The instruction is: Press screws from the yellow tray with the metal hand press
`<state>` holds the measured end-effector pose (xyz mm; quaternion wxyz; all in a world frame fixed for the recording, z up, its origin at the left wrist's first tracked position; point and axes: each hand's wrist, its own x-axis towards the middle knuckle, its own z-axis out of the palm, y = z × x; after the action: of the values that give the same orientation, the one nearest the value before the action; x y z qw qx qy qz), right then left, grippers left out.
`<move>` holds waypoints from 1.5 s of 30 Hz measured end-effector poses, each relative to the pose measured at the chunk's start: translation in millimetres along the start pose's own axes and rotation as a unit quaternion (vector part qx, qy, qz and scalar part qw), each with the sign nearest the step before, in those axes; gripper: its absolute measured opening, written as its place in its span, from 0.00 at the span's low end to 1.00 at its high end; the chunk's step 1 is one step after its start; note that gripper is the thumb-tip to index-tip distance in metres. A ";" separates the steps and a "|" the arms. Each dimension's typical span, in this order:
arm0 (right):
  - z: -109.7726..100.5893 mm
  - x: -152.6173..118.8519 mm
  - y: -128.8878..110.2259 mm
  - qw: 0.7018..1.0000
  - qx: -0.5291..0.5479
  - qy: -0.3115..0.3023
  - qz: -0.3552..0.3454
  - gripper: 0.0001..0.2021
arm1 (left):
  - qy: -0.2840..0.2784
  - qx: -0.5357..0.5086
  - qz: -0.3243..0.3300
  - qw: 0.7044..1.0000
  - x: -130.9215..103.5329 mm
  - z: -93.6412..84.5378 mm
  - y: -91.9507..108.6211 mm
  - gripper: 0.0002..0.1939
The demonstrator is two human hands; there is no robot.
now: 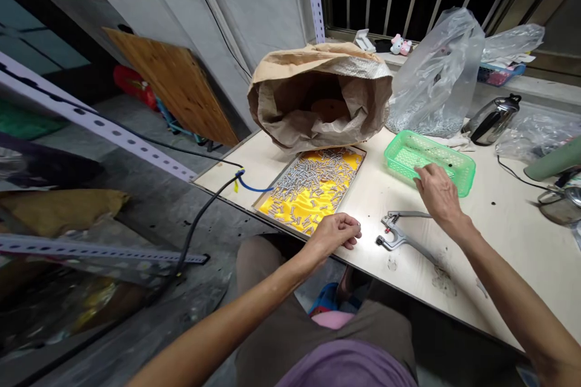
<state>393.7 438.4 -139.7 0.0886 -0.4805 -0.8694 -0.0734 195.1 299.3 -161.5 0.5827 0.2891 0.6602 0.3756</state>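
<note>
My left hand [338, 231] is at the table's front edge, its fingers closed round a small metal piece, just right of a shallow tray. Many small metal parts [313, 175] lie on the tray's yellow lining [290, 208]. Over the near side of a green plastic basket [465, 178] hangs my right hand [438, 190], fingers bent; whether it holds anything is too small to tell. A few small pieces lie in the basket. Between my hands, metal hand pliers [402, 237] rest on the table.
A large open paper sack [318, 103] stands behind the tray. Behind the basket is a clear plastic bag [438, 78] of small parts. A shiny flask [494, 120] stands at the right. Cables [204, 208] cross the table's left corner.
</note>
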 end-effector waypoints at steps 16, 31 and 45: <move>20.3 -98.8 -21.5 0.956 0.075 -0.274 -0.079 0.11 | 0.005 0.106 -0.056 0.993 20.7 31.8 -10.4 0.03; 35.0 -90.7 -31.2 0.956 0.059 -0.260 -0.125 0.10 | 0.025 0.163 -0.100 0.981 21.9 24.2 -31.4 0.06; 34.7 -92.3 -32.6 0.955 0.043 -0.263 -0.131 0.11 | -0.026 0.259 -0.125 0.957 24.4 22.2 -26.3 0.06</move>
<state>411.3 352.6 -195.6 -0.1331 -0.3603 -0.9196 0.0827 214.6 308.4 -197.7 0.5472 0.3549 0.7503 0.1078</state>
